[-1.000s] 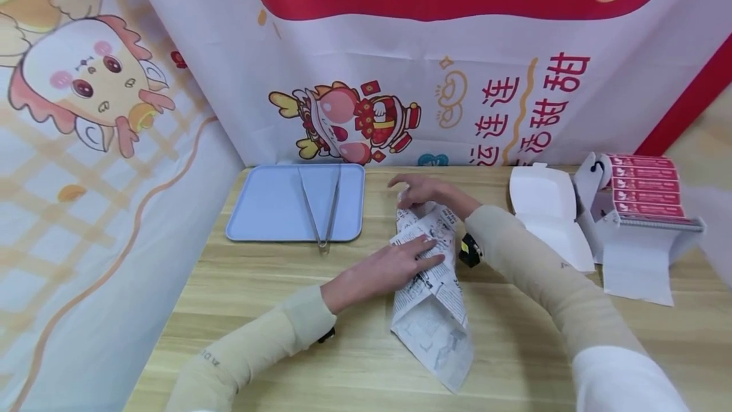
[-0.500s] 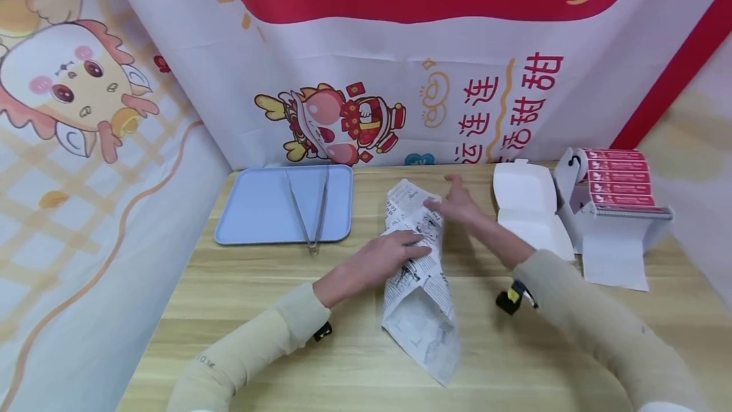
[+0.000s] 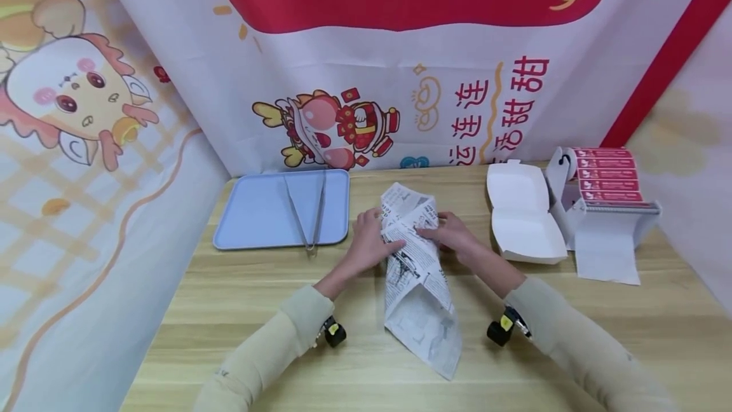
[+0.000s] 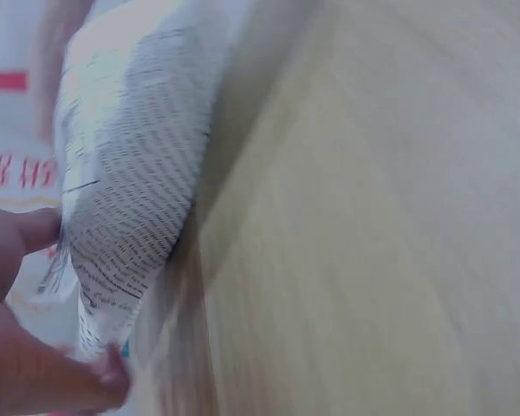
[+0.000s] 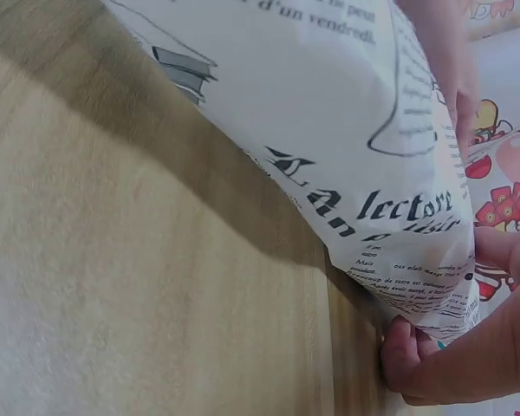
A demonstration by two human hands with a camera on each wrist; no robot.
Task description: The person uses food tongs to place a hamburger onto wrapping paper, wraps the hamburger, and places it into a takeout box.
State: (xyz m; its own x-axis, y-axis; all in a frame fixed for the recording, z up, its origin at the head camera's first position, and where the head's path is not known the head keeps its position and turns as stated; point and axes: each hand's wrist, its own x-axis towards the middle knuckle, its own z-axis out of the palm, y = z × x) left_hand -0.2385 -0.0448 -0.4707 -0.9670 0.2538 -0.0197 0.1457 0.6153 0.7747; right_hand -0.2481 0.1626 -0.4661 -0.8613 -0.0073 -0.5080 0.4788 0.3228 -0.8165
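Observation:
A sheet of newsprint-patterned wrapping paper (image 3: 420, 266) lies folded into a long bundle in the middle of the table. Its near end flares loose into a point, and its far end is folded into a flap. My left hand (image 3: 368, 240) holds the bundle's left side, thumb on top and fingers along the edge. On the right side my right hand (image 3: 454, 237) pinches the edge, its thumb over the paper. In the right wrist view, fingertips reach beneath the printed paper (image 5: 329, 130). What the paper wraps is hidden.
Back left stands a blue tray (image 3: 246, 215) with metal tongs (image 3: 297, 212) across it. An open white takeout box (image 3: 526, 231) sits at the right, beside a dispenser (image 3: 606, 240) with a roll of red labels (image 3: 609, 177). A printed banner (image 3: 366, 56) hangs behind the table.
My right hand has come off the bundle's far end, swung out right and come back onto its right edge. My left hand has shifted from on top of the paper to its left side.

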